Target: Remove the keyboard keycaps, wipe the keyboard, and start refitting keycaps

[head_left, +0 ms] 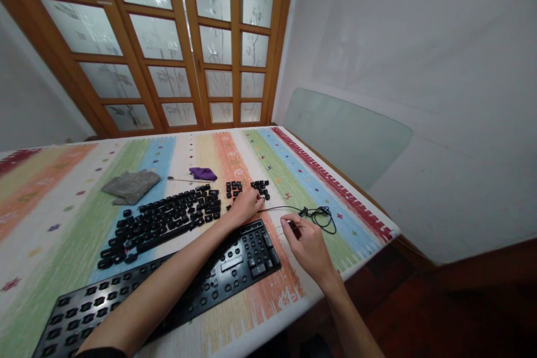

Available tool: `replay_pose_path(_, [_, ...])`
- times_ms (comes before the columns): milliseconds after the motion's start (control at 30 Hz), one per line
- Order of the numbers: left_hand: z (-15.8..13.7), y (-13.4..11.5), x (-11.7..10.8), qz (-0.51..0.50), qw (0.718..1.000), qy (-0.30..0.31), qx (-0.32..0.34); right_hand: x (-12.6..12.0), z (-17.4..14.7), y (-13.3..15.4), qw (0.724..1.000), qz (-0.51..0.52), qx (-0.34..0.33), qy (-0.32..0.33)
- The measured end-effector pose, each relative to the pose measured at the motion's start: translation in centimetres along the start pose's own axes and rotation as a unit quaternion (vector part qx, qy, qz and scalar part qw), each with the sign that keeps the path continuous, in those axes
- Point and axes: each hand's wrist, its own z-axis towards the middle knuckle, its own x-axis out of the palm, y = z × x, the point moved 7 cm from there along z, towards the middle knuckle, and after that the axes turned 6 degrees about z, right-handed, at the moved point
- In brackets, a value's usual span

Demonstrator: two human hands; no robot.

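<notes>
A black keyboard (201, 274) lies along the near side of the table, most of its keycaps off and a few still seated at its right end. My left hand (247, 204) reaches across it to a small group of loose black keycaps (260, 184); its fingers are pinched together, and what they hold is too small to make out. Just right of the keyboard, my right hand (306, 240) is closed around what looks like a wire keycap puller (279, 230), thin wires sticking out to the left. Many more loose keycaps (168, 215) lie in rows behind the keyboard.
A black cable (323, 217) lies coiled right of the keycaps. Farther back are a grey cloth (131, 185), a purple cloth (203, 173) and a thin stick-like brush (184, 179). The striped tablecloth (285, 291) ends near my right forearm.
</notes>
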Motion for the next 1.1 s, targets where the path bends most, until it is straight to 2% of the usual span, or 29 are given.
replay_pose_path(300, [0.5, -0.1, 0.8, 0.053, 0.998, 0.025, -0.014, -0.7, -0.8, -0.3, 1.000, 0.026, -0.001, -0.003])
replay_pose_path(467, [0.6, -0.2, 0.7, 0.069, 0.997, 0.016, -0.014, -0.2, -0.9, -0.2, 0.999, 0.034, 0.011, 0.009])
replay_pose_path(600, [-0.3, 0.2, -0.1, 0.064, 0.998, -0.003, -0.001, 0.0, -1.0, -0.1, 0.996, 0.078, 0.040, 0.026])
replay_pose_path(700, [-2.3, 0.5, -1.2, 0.050, 0.998, -0.014, 0.021, 0.9, -1.6, -0.2, 0.987, 0.130, 0.068, 0.067])
replay_pose_path(900, [-8.9, 1.9, -2.9, 0.009, 0.999, -0.021, 0.047, 3.9, -3.2, -0.1, 0.972, 0.173, 0.094, 0.125])
replay_pose_path(1100, [-13.4, 3.5, -2.4, -0.027, 0.997, -0.047, 0.062, 5.7, -3.4, 0.6, 0.977, 0.148, 0.079, 0.129])
